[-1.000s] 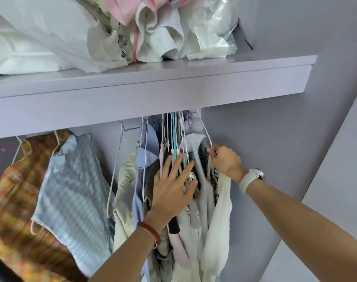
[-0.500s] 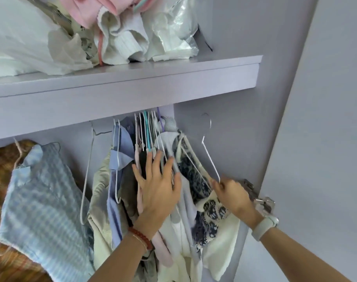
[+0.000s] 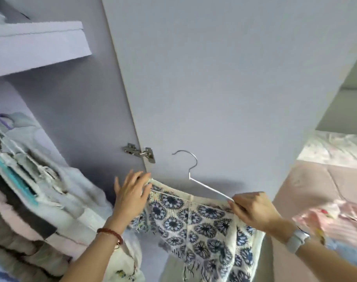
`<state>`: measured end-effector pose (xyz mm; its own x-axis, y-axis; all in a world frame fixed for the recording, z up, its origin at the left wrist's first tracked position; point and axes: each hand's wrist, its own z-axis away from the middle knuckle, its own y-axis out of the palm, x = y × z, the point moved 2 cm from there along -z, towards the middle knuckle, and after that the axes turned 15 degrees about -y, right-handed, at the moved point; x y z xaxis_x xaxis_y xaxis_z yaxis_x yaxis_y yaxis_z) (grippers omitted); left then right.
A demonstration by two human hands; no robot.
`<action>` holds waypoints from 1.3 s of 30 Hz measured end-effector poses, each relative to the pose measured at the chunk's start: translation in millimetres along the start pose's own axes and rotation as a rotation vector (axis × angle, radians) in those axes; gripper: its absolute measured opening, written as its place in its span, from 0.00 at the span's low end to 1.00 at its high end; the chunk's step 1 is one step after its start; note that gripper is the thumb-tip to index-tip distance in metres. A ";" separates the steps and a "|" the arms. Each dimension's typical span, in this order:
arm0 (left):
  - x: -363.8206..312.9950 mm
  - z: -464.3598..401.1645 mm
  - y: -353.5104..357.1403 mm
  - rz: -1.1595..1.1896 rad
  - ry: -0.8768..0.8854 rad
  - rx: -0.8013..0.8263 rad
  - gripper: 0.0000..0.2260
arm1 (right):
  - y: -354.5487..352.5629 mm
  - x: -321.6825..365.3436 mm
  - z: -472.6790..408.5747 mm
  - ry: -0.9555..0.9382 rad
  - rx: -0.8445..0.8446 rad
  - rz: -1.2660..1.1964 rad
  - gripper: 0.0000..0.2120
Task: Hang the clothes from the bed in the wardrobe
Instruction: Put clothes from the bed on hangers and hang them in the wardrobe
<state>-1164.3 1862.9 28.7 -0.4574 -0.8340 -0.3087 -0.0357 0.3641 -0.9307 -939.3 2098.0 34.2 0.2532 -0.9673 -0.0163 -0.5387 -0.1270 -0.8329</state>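
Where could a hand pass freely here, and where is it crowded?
Free: the gap between the hung clothes and the open door, below the shelf and around the hinge. Crowded: the packed hung clothes at left, and the floral garment stretched between both hands.

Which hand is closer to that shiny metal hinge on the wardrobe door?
The left hand. It sits just below the hinge, at the left end of the patterned garment. The right hand pinches the hanger far off to the hinge's lower right.
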 end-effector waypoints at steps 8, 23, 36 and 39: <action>-84.2 84.1 46.0 0.290 0.312 0.027 0.07 | -48.0 36.6 142.9 0.422 0.015 0.254 0.19; -222.2 210.5 86.4 0.484 0.798 0.271 0.12 | -127.3 138.7 287.1 0.991 -0.091 0.333 0.16; -422.9 478.0 169.6 0.077 1.293 1.117 0.10 | -218.6 346.3 529.5 2.000 -0.228 -0.206 0.15; -473.9 566.4 168.5 0.047 1.392 1.193 0.10 | -253.4 391.6 582.4 2.195 -0.322 0.019 0.12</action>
<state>-450.3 2084.7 -93.0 -0.7810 0.3027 -0.5463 0.2900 -0.5990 -0.7464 -235.6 1879.3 -83.3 -0.6596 0.4058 0.6326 -0.6623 0.0840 -0.7445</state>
